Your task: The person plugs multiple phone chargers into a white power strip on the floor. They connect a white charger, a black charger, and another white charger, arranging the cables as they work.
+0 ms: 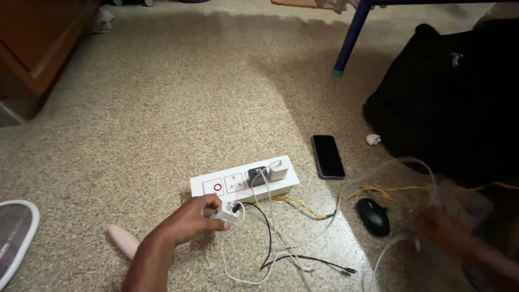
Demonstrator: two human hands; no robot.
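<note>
A speckled stone floor (178, 103) carries a white power strip (244, 183). Right of the strip lie a black phone (327, 156) and a black mouse (373, 216).

Black phone (327, 156), black mouse (373, 216), black bag (454, 92) on floor.

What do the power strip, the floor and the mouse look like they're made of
Power strip: white moulded plastic, smooth with crisp edges. Floor: likely polished terrazzo or stone chip, speckled with a faint sheen. Mouse: black plastic, rounded and slightly glossy.
</note>
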